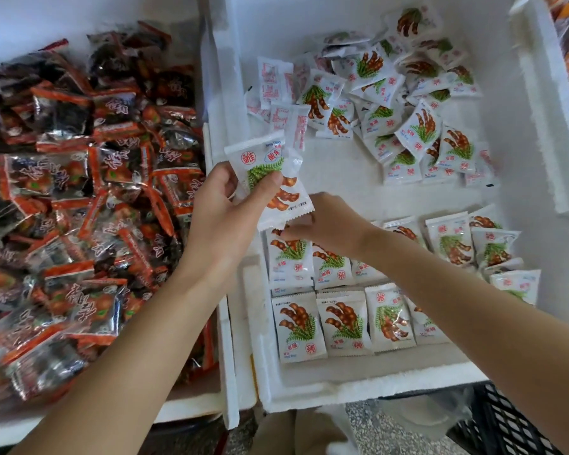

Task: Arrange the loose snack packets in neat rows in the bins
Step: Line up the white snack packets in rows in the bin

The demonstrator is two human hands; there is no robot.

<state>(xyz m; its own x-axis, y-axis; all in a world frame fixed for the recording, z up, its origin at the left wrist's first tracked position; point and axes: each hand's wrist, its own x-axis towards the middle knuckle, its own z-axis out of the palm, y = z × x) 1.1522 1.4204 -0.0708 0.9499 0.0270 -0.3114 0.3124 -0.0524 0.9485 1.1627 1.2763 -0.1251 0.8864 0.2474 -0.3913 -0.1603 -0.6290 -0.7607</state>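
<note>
- Left hand (224,205) pinches 1 white packet (270,182) between thumb and fingers, tilted, above the white foam bin (342,385).
- Right hand (326,221) sits at the packet's lower edge with fingers curled; whether it grips anything cannot be told.
- Neat rows (326,323) of matching packets lie at the bin's near end.
- Loose pile (408,103) lies at the far end.
- Red-and-dark packets (79,192) fill the adjacent left bin.
</note>
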